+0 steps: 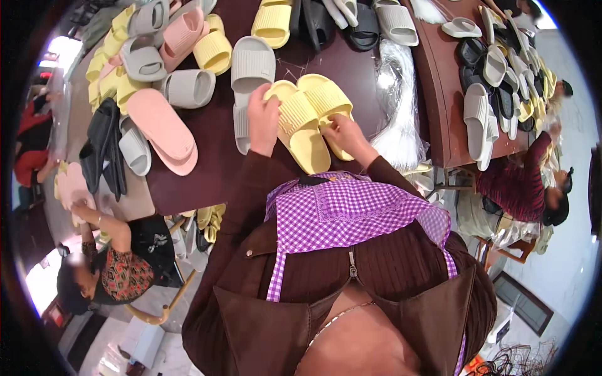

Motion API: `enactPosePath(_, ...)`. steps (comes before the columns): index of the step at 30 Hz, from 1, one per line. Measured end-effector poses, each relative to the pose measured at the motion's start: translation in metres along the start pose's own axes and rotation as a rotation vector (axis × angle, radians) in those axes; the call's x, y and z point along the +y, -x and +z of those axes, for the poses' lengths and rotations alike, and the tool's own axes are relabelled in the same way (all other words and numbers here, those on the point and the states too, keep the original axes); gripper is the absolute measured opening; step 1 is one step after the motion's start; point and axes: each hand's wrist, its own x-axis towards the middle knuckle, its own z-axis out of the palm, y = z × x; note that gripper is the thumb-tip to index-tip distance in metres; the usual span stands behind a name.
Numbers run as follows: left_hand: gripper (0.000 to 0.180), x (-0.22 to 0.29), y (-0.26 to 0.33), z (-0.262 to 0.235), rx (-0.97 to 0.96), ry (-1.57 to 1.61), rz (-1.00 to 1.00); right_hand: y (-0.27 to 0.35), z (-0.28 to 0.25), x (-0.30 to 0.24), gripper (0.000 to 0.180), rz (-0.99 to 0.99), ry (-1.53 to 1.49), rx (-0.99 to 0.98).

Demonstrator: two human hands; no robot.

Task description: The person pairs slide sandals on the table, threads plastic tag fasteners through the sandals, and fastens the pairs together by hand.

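Note:
A pair of yellow slide slippers lies side by side on the dark red table (207,194) in front of me, ribbed straps facing up. My left hand (264,119) is closed on the outer edge of the left yellow slipper (301,125), near its strap. The fingers of my right hand (348,135) pinch the inner side of the right yellow slipper (327,99), below its strap. Just left of my left hand is a grey slipper (253,66), with another grey one partly hidden behind my wrist.
Pink slippers (162,130), black slippers (103,147) and several grey and yellow ones crowd the left. Clear plastic bags (401,113) lie to the right. Another table (446,119) at right bears more slippers. Co-workers sit at both sides; a co-worker's hand (81,210) touches a pink slipper.

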Motion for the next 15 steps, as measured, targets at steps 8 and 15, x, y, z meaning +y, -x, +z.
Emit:
enactPosePath(8,0.036,-0.032,-0.008,-0.058,0.117,-0.361,0.233,-0.02,0.024,-0.019,0.025,0.018,-0.042,0.099)
enactPosePath(15,0.034,-0.041,-0.006,-0.105,0.196,-0.415,0.078,-0.007,-0.031,0.022,0.027,0.108,-0.228,0.402)
